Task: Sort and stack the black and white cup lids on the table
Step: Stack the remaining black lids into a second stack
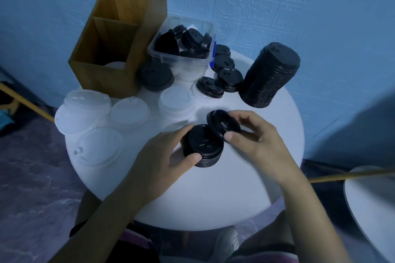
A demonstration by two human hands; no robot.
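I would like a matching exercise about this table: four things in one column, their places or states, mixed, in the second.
1. tall black stack
2. tilted black lid
3. clear bin
4. wooden box

A. held by the right hand
B. contains loose black lids
C. stands alone at the right of the table
D. far left, two compartments

Pairs: 1-C, 2-A, 3-B, 4-D
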